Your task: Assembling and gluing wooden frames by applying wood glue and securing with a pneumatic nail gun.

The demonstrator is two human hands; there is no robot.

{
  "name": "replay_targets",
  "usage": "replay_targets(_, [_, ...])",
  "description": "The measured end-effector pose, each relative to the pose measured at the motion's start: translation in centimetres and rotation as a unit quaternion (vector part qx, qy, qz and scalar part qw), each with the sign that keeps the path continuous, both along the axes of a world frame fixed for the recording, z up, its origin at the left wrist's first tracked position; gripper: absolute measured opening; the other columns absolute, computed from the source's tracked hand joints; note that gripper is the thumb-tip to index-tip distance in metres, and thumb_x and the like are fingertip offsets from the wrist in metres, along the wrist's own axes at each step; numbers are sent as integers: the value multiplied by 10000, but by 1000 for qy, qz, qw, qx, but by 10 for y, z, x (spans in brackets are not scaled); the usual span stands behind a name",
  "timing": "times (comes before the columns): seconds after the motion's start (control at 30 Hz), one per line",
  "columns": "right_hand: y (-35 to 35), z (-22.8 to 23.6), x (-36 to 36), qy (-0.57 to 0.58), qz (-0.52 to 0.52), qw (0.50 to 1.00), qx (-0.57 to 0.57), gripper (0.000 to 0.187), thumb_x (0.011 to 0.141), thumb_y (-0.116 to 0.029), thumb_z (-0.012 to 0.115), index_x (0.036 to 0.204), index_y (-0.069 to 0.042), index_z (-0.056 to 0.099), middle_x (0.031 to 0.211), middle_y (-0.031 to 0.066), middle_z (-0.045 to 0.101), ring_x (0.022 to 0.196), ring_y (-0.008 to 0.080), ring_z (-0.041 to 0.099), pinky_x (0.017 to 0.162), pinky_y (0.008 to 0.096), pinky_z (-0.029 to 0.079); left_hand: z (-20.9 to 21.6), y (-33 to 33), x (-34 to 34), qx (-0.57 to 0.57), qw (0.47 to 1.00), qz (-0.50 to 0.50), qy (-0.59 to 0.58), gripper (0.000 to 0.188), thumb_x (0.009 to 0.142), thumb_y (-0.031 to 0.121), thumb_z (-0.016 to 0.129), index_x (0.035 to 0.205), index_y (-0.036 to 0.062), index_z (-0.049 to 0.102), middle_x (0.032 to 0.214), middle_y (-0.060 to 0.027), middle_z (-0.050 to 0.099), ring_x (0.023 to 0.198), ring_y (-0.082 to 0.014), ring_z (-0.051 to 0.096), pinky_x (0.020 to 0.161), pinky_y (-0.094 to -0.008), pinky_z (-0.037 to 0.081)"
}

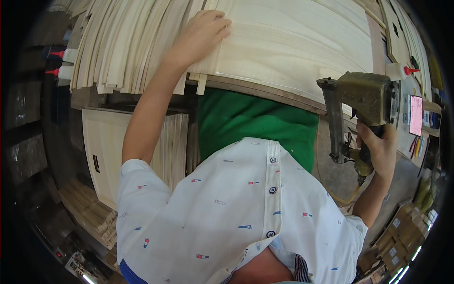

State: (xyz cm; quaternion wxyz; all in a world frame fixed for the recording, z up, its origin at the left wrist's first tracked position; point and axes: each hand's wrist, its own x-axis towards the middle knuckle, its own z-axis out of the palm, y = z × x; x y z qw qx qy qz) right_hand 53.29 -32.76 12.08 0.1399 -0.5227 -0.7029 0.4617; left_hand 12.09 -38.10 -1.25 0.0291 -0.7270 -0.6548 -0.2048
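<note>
My right hand [380, 146] is wrapped round the handle of a worn, olive-coloured pneumatic nail gun [364, 97]. The tool is held up at the right of the bench, its nose over the near right part of a pale wooden panel [293, 42]. A yellow air hose [347, 200] runs down from its handle. My left hand [203, 35] lies across the panel's left edge, fingers slightly apart and resting on the wood. Beneath it runs a narrow wooden strip [202, 84], its near end jutting past the panel. My left thumb is hidden.
Many loose wooden strips [123, 47] lie left of the panel. White glue bottles with red tips stand at the left [64, 72] and right [399, 71]. A lit phone [415, 116] lies at the right. Upright panels [106, 146] lean below the bench; cardboard boxes [402, 232] stand lower right.
</note>
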Motion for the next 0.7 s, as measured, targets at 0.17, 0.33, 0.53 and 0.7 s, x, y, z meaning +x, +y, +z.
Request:
replay_targets(0.17, [-1,1,-3,6,-16,1000,-16,175,809,-97,688,877,54,633,672,33,603,554,81,530,517,241,412,-10,24,3,55,998,11,16,222,898,159,617,1048,6,676,1169,-147,620,1120,-327,552,960,-406,442])
replay_targets(0.33, [-1,-3,0,8,-38,999,-20,164,816,-85,695,876,59,645,688,35,613,559,87,536,524,242,419,-14,23,0,61,997,15,-32,196,882,133,625,1008,-2,687,1125,-132,642,1059,-317,584,932,-396,459])
replay_targets(0.53, [3,-7,2,13,-42,998,-33,171,815,-75,707,900,62,651,717,40,623,576,98,554,530,245,429,1,30,5,94,993,-4,-74,119,786,48,649,859,-44,664,945,-189,636,920,-361,601,835,-421,481])
replay_targets(0.7, [2,-6,2,20,-41,998,-30,171,814,-70,705,906,62,648,749,47,630,584,105,557,533,249,433,1,39,4,118,988,9,-97,69,775,16,615,752,-47,629,843,-176,609,825,-351,596,759,-424,481])
